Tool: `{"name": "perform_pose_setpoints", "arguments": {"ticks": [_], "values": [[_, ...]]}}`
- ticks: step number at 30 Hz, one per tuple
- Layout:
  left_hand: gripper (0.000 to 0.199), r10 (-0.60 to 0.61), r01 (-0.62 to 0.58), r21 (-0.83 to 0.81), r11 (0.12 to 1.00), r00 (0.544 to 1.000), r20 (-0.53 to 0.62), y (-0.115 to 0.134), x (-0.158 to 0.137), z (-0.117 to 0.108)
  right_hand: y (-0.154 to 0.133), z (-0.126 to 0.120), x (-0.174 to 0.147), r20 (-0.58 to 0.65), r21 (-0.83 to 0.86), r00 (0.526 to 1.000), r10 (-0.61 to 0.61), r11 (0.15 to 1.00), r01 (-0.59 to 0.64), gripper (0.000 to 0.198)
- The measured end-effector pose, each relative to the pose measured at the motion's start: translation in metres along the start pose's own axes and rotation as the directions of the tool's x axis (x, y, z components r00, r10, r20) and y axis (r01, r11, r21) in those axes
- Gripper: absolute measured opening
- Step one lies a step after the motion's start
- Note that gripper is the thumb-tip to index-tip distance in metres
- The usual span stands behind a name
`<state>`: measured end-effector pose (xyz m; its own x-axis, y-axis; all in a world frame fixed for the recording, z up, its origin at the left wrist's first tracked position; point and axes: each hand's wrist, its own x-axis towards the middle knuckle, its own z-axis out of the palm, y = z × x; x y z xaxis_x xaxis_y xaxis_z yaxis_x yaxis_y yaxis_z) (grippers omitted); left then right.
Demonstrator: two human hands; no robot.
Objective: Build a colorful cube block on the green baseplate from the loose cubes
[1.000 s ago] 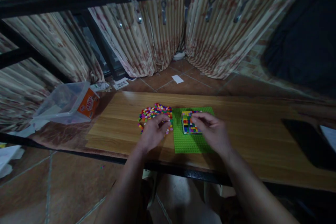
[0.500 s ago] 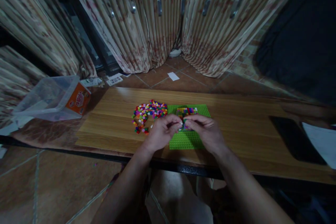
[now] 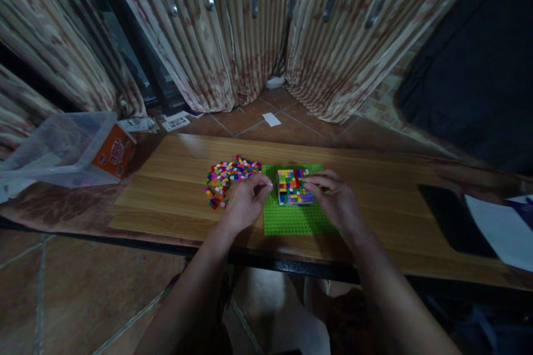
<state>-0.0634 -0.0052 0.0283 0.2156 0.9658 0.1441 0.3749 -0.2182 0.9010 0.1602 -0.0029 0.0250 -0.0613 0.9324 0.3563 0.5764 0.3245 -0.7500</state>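
A square block of many-coloured toy bricks (image 3: 293, 188) sits on a green studded baseplate (image 3: 287, 224). My left hand (image 3: 246, 199) is closed in a pinch just left of the block, with a small white toy brick (image 3: 270, 184) at its fingertips. On the other side, my right hand (image 3: 336, 198) has thumb and forefinger pinched together at the block's right edge. Whether those fingers hold a piece is too small to tell. Loose toy bricks (image 3: 220, 173) in mixed colours lie in a heap on the wood, left of the baseplate and partly behind my left hand.
The long wooden table top (image 3: 166, 199) carries a dark flat panel (image 3: 453, 219) and white paper (image 3: 495, 230) at its right. A clear plastic bin (image 3: 62, 150) with an orange label stands beyond the left end. Striped curtains (image 3: 241, 39) hang behind.
My hands have moved apart from in front of the block, left hand leftward with the white brick, right hand to the right edge. The block's top now shows. The whole view has shifted slightly.
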Motion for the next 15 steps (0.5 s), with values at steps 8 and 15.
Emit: {"name": "perform_pose_setpoints", "arguments": {"ticks": [8,15], "values": [[0.011,0.010,-0.010,0.060,0.998,1.000,0.001,0.0025,-0.0005,-0.0013,0.0000,0.0015,0.0028,0.016,-0.091,0.999,-0.045,0.995,0.046,0.015],[0.010,0.015,-0.014,0.084,0.996,1.000,-0.004,0.0041,-0.0003,-0.0023,0.0004,0.0074,0.0042,-0.037,-0.011,0.999,0.022,1.000,-0.022,0.011]]}}
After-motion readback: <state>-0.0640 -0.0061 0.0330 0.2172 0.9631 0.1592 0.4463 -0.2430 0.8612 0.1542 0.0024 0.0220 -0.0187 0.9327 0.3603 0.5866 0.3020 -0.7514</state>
